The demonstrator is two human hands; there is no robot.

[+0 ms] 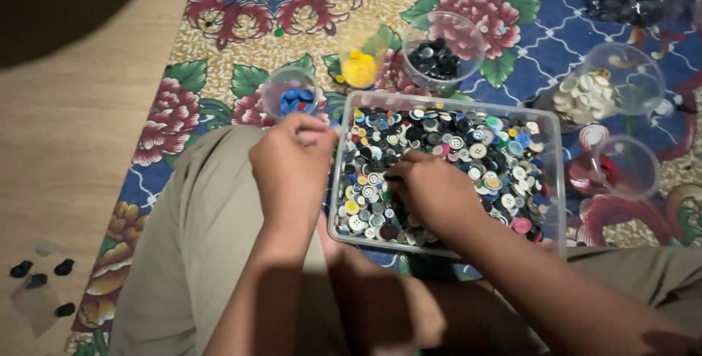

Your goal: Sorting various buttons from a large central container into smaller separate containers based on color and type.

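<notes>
Left hand (292, 162): pinched shut, content hidden, just short of the blue-button cup (290, 93) beyond the tray (446, 104) corner.
Right hand (431, 188): curled, digging inside tray.

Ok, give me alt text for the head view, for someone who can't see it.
Seated person's right hand digs in a clear tub of mixed buttons; left hand hovers by a cup of blue buttons. Cups of yellow, black and cream buttons stand on a floral cloth.
</notes>
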